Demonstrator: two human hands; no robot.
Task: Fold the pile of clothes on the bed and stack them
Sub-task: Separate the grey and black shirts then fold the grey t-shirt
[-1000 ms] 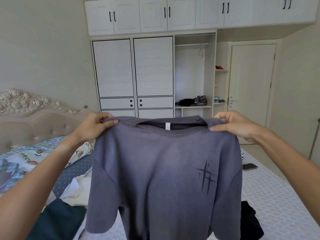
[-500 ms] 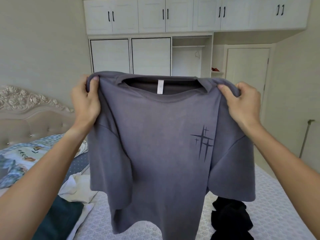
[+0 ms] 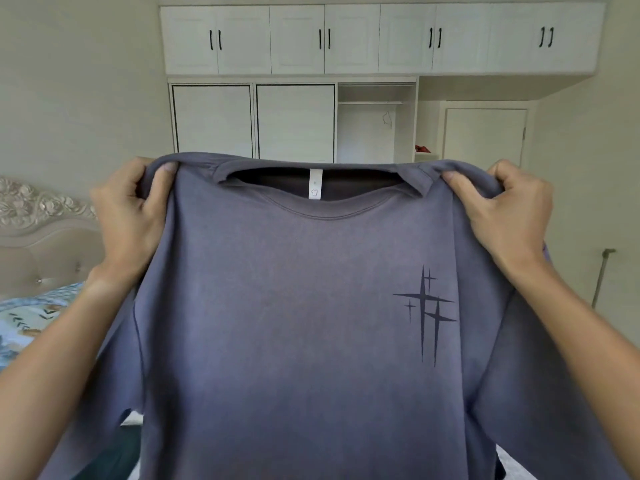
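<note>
The left hand (image 3: 130,220), at middle left of the frame, is clamped on one shoulder of a grey-purple T-shirt (image 3: 294,306), fingers curled over the top seam with the cloth bunched inside the fist. The right hand (image 3: 509,216), at middle right, pinches the other shoulder the same way, thumb in front and fingers wrapped behind. Between them the shirt hangs spread in the air, filling the centre and lower part of the frame, its front facing the person. The neckline sags open at upper centre, showing a small white label (image 3: 315,184). A dark star-like print (image 3: 424,310) sits on the chest toward the right. The fabric looks thin, soft and light; it droops between the two fists and the sleeves fall limp at the lower corners, so it should fold easily but will not keep a shape unless laid flat. The shoulder seams seem the sound place to hold it for lowering onto the bed. Behind it, a padded headboard (image 3: 45,233) and a patterned quilt (image 3: 31,320) show at the left edge, and white wardrobes (image 3: 294,81) span the top.
</note>
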